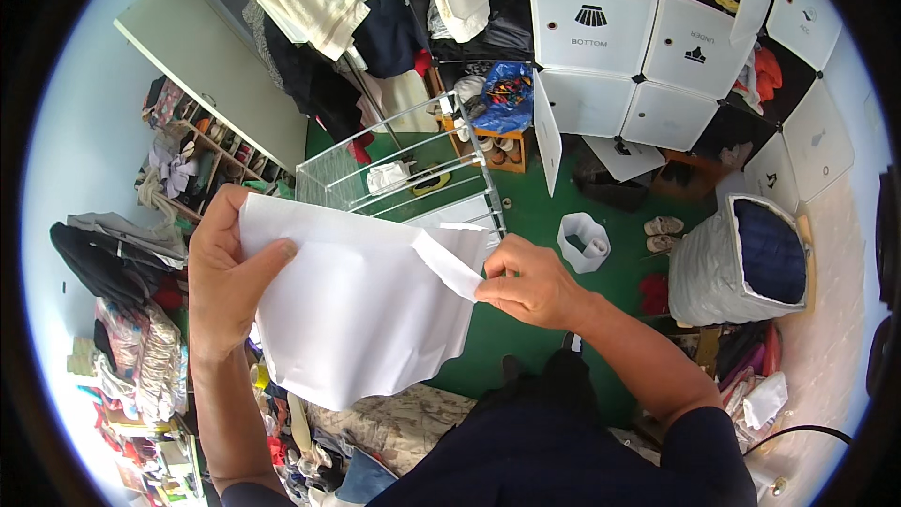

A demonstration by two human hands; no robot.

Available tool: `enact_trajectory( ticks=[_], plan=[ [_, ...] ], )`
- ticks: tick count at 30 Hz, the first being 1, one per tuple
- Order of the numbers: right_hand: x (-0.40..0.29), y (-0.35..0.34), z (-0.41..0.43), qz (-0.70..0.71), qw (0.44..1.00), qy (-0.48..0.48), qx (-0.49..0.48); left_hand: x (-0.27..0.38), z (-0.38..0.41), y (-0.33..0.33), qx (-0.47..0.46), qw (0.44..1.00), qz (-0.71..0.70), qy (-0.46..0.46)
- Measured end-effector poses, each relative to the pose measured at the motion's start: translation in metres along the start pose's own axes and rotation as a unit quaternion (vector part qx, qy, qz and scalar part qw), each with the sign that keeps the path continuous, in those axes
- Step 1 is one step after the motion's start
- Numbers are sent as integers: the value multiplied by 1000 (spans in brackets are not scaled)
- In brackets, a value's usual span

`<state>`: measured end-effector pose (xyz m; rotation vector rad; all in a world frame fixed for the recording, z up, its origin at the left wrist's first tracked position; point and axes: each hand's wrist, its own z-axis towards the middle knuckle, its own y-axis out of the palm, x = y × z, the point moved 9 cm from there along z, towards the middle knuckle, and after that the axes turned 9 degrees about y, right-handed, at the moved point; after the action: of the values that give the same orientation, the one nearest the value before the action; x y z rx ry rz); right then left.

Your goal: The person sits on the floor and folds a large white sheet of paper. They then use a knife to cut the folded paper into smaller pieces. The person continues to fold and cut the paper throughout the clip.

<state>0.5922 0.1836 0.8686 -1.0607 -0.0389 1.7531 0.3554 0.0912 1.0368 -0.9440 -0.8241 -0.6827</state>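
A large white sheet (359,310), paper or thin plastic, is held up in front of my chest. My left hand (229,267) grips its upper left edge, thumb on the near face and fingers behind. At the upper right, my right hand (531,282) pinches the end of a narrow white strip (447,267) between thumb and forefinger. That strip slants down from the sheet's top edge; whether it is torn or folded there, I cannot tell. Beyond the sheet stands a metal rack (394,155) with parallel bars, its near part hidden by the sheet.
White cube cabinets (591,24) line the far wall, one lower door (549,134) swung out. A white hollow container (584,243) stands on the green floor (528,208). At right is a grey fabric bin (704,267) with dark cloth; at left, a shoe shelf (225,148) and piled clothes (141,352).
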Motion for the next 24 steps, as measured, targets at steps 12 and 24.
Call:
enact_trajectory(
  ticks=[12, 24],
  plan=[
    [32, 5, -56, -20, 998, 59, 0, 14, 2, -7, 32, 999, 2, 26],
    [65, 11, -111, -52, 991, 118, -27, 22, 4, -18, 67, 996, 17, 52]
  ],
)
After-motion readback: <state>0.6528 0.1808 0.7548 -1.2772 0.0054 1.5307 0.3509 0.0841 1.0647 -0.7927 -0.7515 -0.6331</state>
